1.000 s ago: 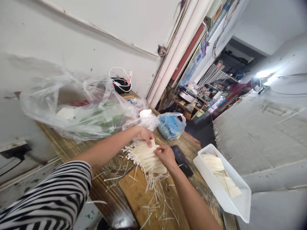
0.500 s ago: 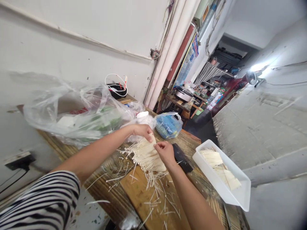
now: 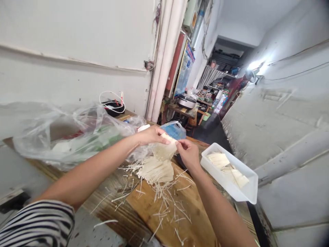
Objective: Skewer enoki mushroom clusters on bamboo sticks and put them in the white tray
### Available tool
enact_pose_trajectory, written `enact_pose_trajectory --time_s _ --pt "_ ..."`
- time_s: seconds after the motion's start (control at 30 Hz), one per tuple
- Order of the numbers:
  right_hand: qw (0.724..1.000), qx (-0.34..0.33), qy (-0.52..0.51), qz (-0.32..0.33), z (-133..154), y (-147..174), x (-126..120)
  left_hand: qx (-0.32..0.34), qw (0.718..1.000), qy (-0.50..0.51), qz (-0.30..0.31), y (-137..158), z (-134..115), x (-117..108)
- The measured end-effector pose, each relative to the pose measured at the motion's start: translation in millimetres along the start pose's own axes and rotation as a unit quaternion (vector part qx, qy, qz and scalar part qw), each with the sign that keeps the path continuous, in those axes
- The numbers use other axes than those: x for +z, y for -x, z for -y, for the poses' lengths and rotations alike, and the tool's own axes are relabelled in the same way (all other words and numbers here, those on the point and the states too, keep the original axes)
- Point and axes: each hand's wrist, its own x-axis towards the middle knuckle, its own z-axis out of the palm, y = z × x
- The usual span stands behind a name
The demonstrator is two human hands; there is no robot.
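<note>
Between my two hands hangs a flat sheet of enoki mushrooms [image 3: 164, 150], lifted off the pile below it. My left hand [image 3: 154, 134] pinches its upper left edge, thumb on the near side. The fingers of my right hand [image 3: 187, 150] are closed on its right edge. Beneath lies a heap of enoki mushrooms [image 3: 156, 170], caps toward me and the left, on a wooden cutting board [image 3: 146, 202]. Loose single stems are scattered over the board and the table around it.
At right stands a white plastic tub [image 3: 250, 171] holding flat enoki pieces [image 3: 218, 159] with thin sticks. A large clear plastic bag [image 3: 84, 137] with green contents fills the table's left. Behind my hands sits a blue bag [image 3: 174, 129]; a black container [image 3: 113, 108] is by the wall.
Both hands have risen from the pile, lifting a sheet of enoki mushrooms away from it. The camera view has also shifted, so the tub appears further left.
</note>
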Motion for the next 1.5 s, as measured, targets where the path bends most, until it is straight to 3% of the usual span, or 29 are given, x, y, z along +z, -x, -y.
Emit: enact_pose_trajectory --time_s 0.13,0.3,0.4,0.53,0.83,0.97,1.1,1.23,1.33,1.4,1.5 --pt "1.0 0.002 -0.002 0.025 8.6 17.9 -39.5 -0.033 0.987 0.156 0.013 11.3 -2.4 44.6" --pt "0.994 0.049 -0.005 0.093 -0.9 50.4 -75.8 -0.129 0.922 0.356 0.075 30.0 23.2 120.7" --pt "0.989 0.083 -0.007 0.12 -14.2 66.0 -89.7 -0.162 0.898 0.401 0.086 43.7 40.2 159.2" --pt "0.985 0.118 -0.008 0.126 -33.6 78.6 -102.3 -0.213 0.887 0.4 0.091 53.8 52.6 187.6" --pt "0.981 0.152 0.003 0.117 -49.8 97.9 -120.7 -0.198 0.899 0.389 0.028 55.6 31.1 208.8" --pt "0.983 0.147 0.033 0.105 -56.9 105.5 -115.6 -0.229 0.887 0.401 0.013 53.4 33.9 216.2" --pt "0.981 0.144 0.084 0.098 -61.1 113.2 -113.3 -0.262 0.869 0.418 0.044 53.0 42.3 224.5" --pt "0.972 0.159 0.152 0.075 -71.3 130.2 -140.2 -0.308 0.847 0.429 0.066 53.8 50.0 226.9" --pt "0.941 0.218 0.256 0.034 -87.4 156.5 -170.8 -0.335 0.831 0.44 0.059 54.1 53.4 223.3" --pt "0.901 0.277 0.334 0.024 -99.4 177.9 -183.7 -0.35 0.825 0.442 0.035 54.5 54.0 220.5" --pt "0.832 0.362 0.42 0.03 -114.5 205.3 -184.5 -0.365 0.818 0.445 -0.004 55.3 52.6 218.7"
